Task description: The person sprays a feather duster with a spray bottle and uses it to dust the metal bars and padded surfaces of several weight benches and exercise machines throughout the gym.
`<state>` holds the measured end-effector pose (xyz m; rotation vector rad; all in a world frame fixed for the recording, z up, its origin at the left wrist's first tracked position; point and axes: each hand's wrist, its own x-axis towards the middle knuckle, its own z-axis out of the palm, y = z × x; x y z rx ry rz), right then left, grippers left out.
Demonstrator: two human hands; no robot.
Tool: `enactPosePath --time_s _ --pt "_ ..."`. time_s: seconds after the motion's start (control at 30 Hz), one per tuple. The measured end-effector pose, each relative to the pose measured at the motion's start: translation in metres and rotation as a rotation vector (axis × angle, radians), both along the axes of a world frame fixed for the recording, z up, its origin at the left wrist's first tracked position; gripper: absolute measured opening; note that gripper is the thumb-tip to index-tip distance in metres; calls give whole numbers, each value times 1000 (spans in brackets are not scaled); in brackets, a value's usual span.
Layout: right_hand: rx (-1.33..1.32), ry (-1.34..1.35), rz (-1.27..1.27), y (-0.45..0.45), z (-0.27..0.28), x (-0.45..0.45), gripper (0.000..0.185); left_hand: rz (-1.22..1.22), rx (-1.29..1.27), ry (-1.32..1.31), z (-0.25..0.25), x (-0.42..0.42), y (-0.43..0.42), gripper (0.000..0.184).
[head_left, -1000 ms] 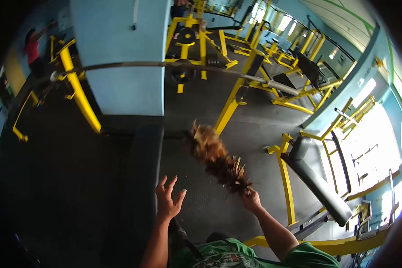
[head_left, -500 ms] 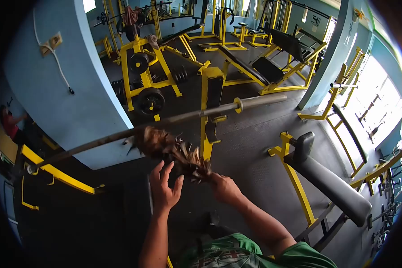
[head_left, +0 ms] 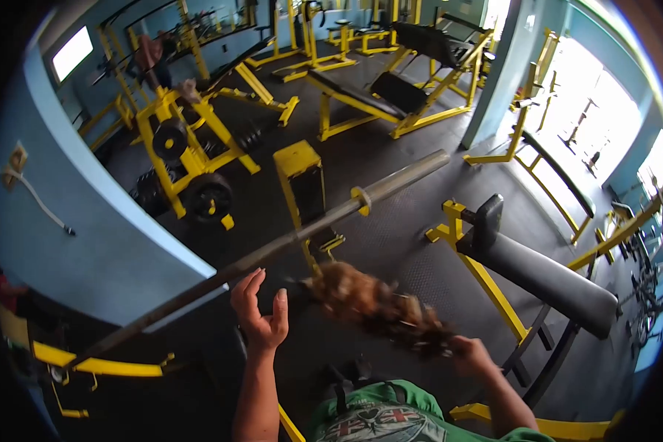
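My right hand is closed round the near end of a brown feather duster, whose fluffy part points left and is blurred. The duster hangs below a long metal barbell, apart from it. Raised at the lower middle, my left hand has its fingers apart and nothing in it. Its fingertips are just below the bar, and I cannot tell whether they touch it. The bar lies across a yellow upright with a black pad.
A black padded bench stands on the right. A blue pillar with a hanging cord is on the left. Behind the bar are a yellow plate rack and a leg machine. A person in red is at the far left edge.
The view has turned right. The duster swung left towards the bar, then moved back right and down with my right hand. My left hand stays raised and open.
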<state>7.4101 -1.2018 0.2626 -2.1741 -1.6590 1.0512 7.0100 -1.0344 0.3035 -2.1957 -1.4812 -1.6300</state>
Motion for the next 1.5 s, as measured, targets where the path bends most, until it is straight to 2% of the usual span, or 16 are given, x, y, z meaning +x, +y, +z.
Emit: enactPosePath --time_s 0.03,0.07,0.13,0.27,0.33,0.53,0.67,0.73,0.83,0.9,1.0,1.07,1.13,1.27,1.33,1.5 --pt "138 232 -130 -11 8 19 23 -29 17 -36 3 1 8 40" --pt "375 110 20 -24 -19 53 21 -47 23 -76 4 4 13 40" --pt "684 225 -74 -7 -2 40 17 -97 27 -85 8 10 25 39" --pt "390 211 -239 57 19 -23 16 -210 12 3 28 40 54 39" --pt "486 189 -61 87 -2 -47 12 -258 -3 64 35 62 65 40" --pt "731 104 -98 118 -18 2 8 -238 -13 184 29 112 92 41" --pt "541 313 -285 137 -15 33 5 -225 -63 229 33 158 113 40" --pt "640 289 26 145 -38 41 5 -212 -82 258 34 184 125 41" --pt "575 285 71 160 -46 64 6 -162 -134 282 24 210 142 42" --pt "545 377 -291 175 -54 86 6 -109 -108 334 22 224 147 43" --pt "553 453 -353 184 -54 93 5 -95 -141 342 17 237 155 44" --pt "664 410 -3 176 -70 88 6 -98 -153 299 17 249 157 45" --pt "599 396 56 177 -61 88 6 -31 -143 186 26 262 152 45" --pt "653 451 -407 192 -97 127 8 -56 -98 295 28 260 156 45" --pt "492 558 -610 193 -97 140 17 -46 -119 316 28 256 160 44" --pt "18 934 -453 173 -69 123 19 26 -165 338 24 241 170 45"
